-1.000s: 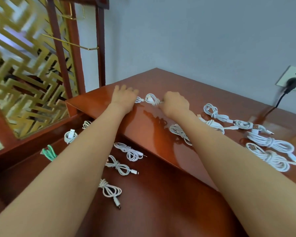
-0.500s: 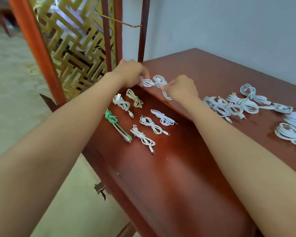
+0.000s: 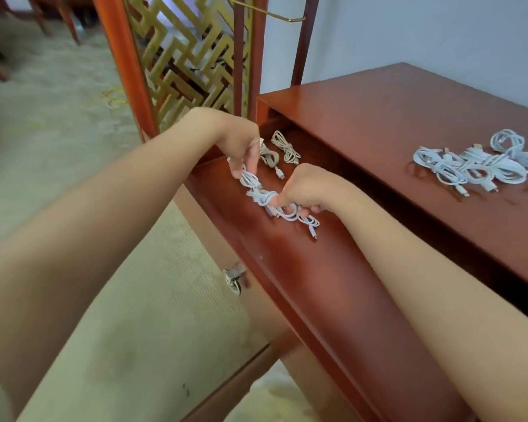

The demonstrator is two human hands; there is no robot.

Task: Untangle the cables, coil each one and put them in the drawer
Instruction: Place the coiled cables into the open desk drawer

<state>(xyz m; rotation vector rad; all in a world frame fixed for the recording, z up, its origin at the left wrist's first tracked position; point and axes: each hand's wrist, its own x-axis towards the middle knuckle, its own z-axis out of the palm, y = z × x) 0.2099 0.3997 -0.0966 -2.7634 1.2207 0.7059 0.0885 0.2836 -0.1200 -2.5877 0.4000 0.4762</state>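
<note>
Left hand pinches and right hand grips the light, floppy white cable bundle; its wrapped middle likely holds best.

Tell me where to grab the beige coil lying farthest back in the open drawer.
Pinch the beige coil at its wrapped middle, where the turns bind the loops. Come down from above: it lies flat on the drawer floor, with the desk top close on its right.

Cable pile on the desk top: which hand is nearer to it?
Right. The right hand grips white cables over the open drawer, left of the pile. The left hand pinches them too, even farther left.
</note>
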